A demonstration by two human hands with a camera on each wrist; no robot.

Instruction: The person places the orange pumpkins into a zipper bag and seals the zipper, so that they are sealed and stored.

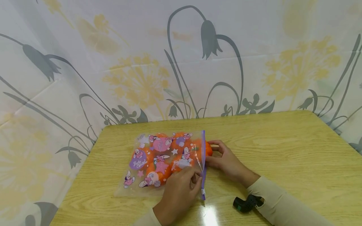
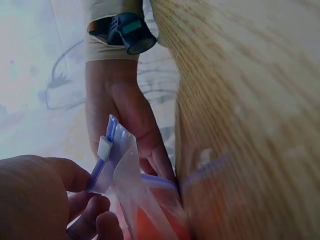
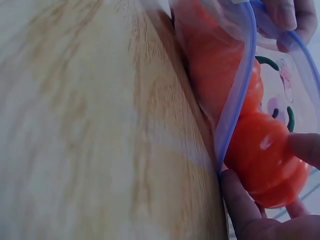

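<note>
A clear zip bag (image 1: 133, 185) with pink and purple cartoon prints lies on the table, its purple-edged mouth facing right. Several glossy orange pumpkins (image 3: 220, 75) fill it, and dark green curved bits show among them. My left hand (image 1: 179, 188) pinches the upper edge of the mouth near the white slider (image 2: 104, 148), lifting that edge away from the lower one. At the opening, my right hand (image 1: 227, 161) grips an orange pumpkin (image 3: 267, 155), with fingers and thumb on opposite sides. That pumpkin sits partly inside the mouth.
The wooden table (image 1: 282, 150) stretches out to the right of the bag. A floral curtain (image 1: 254, 75) hangs along the back and left edges. On the right wrist sits a black strapped device (image 1: 246, 203).
</note>
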